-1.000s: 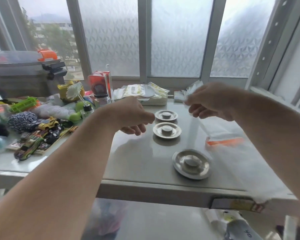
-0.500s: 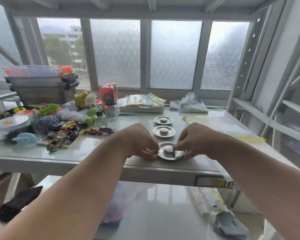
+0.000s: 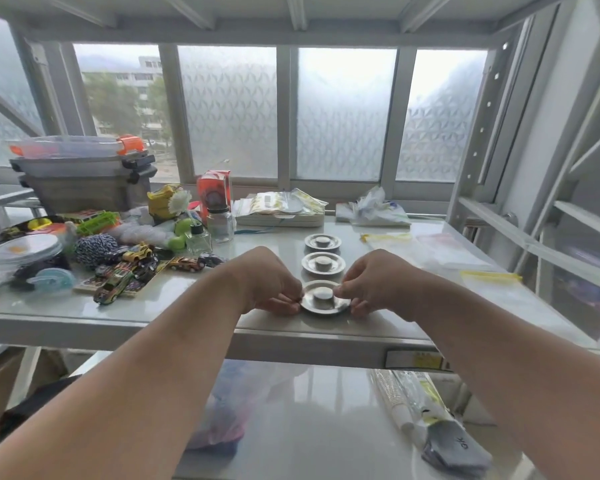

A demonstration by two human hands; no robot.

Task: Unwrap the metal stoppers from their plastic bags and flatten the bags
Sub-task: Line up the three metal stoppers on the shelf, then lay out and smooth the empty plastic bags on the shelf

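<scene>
way off to the left of the fingers there's a heap of toy cars [image 3: 125,275] and a ball of striped twine [image 3: 96,245], with stacked plastic bins [image 3: 80,174] behind that. then comes the left hand [image 3: 269,284], curled up with its fingertips [image 3: 297,299] pinched onto the left rim of the nearest metal stopper [image 3: 324,301]. that stopper sits flat on the table [image 3: 187,306] near the front edge, right between the two sets of fingertips. just past the fingers, further back, two more bare stoppers line up in a row, the middle one [image 3: 323,264] and the far one [image 3: 323,242]. the right hand [image 3: 378,284] mirrors the left, fingers closed on the stopper's right rim, thumb resting up near the centre knob. to the right of those fingers the clear plastic bags lie flat on the table, one with a yellow strip [image 3: 490,277] and another further back [image 3: 388,239]. a crumpled bag pile [image 3: 373,209] sits by the window, well behind everything.
</scene>
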